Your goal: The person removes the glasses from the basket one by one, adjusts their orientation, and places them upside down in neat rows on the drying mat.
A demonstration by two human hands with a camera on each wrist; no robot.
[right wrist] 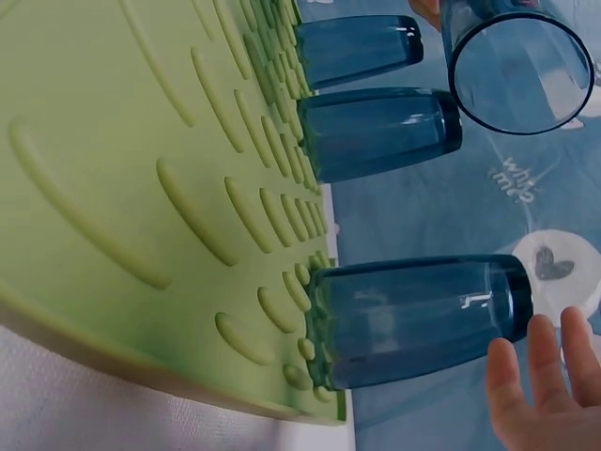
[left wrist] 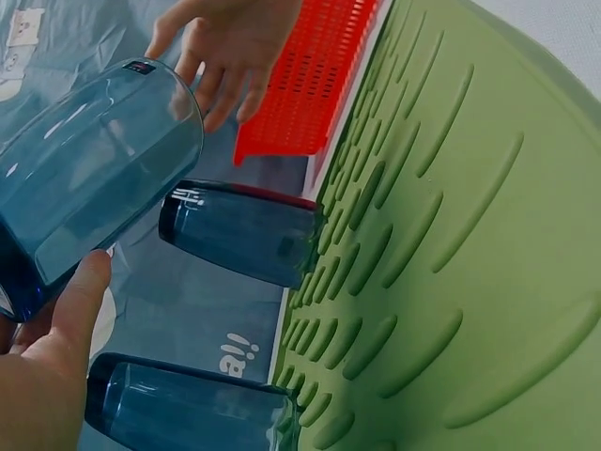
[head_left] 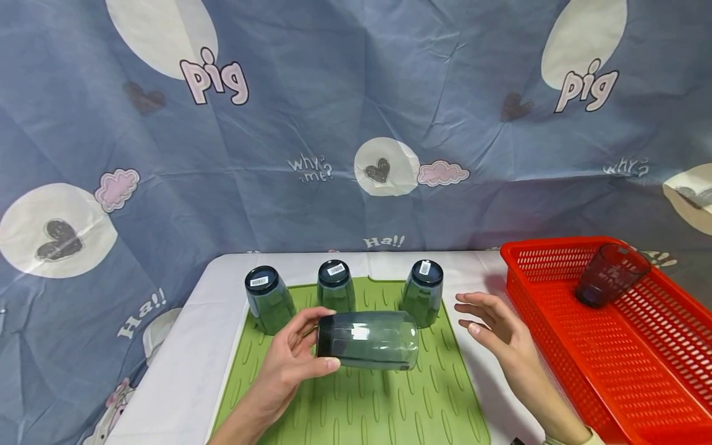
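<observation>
A blue-tinted drinking glass (head_left: 369,340) lies sideways in the air above the green ridged mat (head_left: 356,408), its mouth toward the right. My left hand (head_left: 292,355) grips it around the base end, thumb in front. To the right of the glass, my right hand (head_left: 497,337) is held up with its fingers parted and touches nothing. Three more glasses stand upside down along the mat's back: a left one (head_left: 269,300), a middle one (head_left: 336,287) and a right one (head_left: 423,293). In the right wrist view, fingertips (right wrist: 545,362) show near the right glass (right wrist: 423,319).
On the right stands a red perforated basket (head_left: 606,346) with one glass (head_left: 609,278) leaning inside it. A white cloth (head_left: 167,383) covers the table around the mat. Behind hangs a blue printed curtain (head_left: 311,123).
</observation>
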